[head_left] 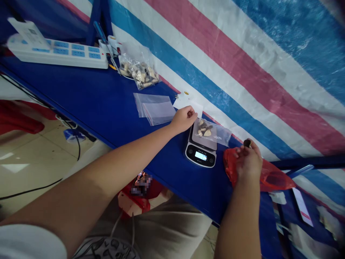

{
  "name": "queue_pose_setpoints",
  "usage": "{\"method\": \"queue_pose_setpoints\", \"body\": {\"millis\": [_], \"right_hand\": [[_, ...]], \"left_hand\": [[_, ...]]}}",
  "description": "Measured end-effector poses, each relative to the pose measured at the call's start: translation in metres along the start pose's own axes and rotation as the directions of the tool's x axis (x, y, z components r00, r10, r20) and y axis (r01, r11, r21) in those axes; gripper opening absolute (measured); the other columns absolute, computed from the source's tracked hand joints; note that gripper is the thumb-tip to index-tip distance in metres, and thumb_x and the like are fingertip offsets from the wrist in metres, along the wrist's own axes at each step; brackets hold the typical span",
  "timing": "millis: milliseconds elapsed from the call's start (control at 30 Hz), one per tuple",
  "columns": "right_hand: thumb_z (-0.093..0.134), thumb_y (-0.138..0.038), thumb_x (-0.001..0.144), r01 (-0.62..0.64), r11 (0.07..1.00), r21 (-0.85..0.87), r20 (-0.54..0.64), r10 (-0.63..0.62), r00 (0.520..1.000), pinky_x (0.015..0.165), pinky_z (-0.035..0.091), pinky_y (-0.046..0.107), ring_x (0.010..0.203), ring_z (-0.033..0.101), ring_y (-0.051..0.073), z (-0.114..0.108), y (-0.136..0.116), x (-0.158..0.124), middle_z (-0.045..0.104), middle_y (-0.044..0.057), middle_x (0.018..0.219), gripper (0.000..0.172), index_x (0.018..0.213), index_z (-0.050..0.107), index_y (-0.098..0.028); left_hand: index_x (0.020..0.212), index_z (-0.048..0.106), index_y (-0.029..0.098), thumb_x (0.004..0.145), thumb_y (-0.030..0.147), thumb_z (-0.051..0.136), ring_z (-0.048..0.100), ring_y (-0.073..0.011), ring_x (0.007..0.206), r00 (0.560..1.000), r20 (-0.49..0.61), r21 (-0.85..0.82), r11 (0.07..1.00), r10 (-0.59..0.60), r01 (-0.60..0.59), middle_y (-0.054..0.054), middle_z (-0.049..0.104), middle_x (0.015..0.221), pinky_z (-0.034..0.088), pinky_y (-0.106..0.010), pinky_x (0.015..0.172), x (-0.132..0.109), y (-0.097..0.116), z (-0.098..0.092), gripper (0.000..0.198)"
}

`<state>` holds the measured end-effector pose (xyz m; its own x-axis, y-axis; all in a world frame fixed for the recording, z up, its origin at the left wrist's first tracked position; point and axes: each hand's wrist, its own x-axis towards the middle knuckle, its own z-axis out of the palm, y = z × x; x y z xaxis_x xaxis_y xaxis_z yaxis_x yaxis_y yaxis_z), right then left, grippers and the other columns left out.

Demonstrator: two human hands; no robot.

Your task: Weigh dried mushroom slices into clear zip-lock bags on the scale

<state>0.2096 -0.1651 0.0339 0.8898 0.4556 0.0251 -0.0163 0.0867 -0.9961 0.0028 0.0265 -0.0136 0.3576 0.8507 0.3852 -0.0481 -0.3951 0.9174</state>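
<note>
My left hand (184, 118) is closed, pinching the edge of a small clear bag (212, 132) of pale and dark pieces that lies on a little digital scale (201, 150) with a lit display. My right hand (248, 160) rests on a red plastic bag (272, 176) to the right of the scale, its fingers pinched on a small dark piece (247, 143). Everything sits on a blue table (107, 104).
Empty clear zip bags (156, 108) lie left of the scale, a white card (187, 101) behind it. A filled clear bag (138, 70) and a white power strip (58, 52) sit at the far left. A striped tarp (242, 54) hangs behind the table.
</note>
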Motion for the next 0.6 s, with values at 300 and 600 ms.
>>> {"method": "queue_pose_setpoints", "body": {"millis": [300, 600], "right_hand": [[0.055, -0.007, 0.069, -0.170, 0.972, 0.165, 0.086, 0.157, 0.984, 0.043, 0.036, 0.015, 0.048, 0.043, 0.007, -0.0030, -0.0044, 0.0030, 0.049, -0.006, 0.065, 0.029, 0.093, 0.054, -0.024], [0.061, -0.016, 0.081, -0.231, 0.965, 0.127, 0.130, 0.214, 0.968, 0.041, 0.033, 0.013, 0.047, 0.038, 0.003, -0.0057, -0.0027, 0.0065, 0.041, -0.009, 0.068, 0.010, 0.086, 0.053, -0.019]], "left_hand": [[0.069, 0.046, 0.022, 0.087, 0.021, 0.059, 0.047, -0.0129, 0.061, 1.000, 0.006, 0.004, 1.000, -0.004, 0.004, 0.003, 0.050, 0.065, 0.039, -0.031, 0.064, -0.0006, 0.0018, -0.0009, 0.022], [0.070, 0.047, 0.022, 0.087, 0.023, 0.059, 0.047, -0.0130, 0.062, 1.000, 0.008, -0.007, 1.000, -0.003, 0.003, 0.003, 0.051, 0.066, 0.040, -0.031, 0.064, 0.0002, -0.0017, 0.0009, 0.020]]}}
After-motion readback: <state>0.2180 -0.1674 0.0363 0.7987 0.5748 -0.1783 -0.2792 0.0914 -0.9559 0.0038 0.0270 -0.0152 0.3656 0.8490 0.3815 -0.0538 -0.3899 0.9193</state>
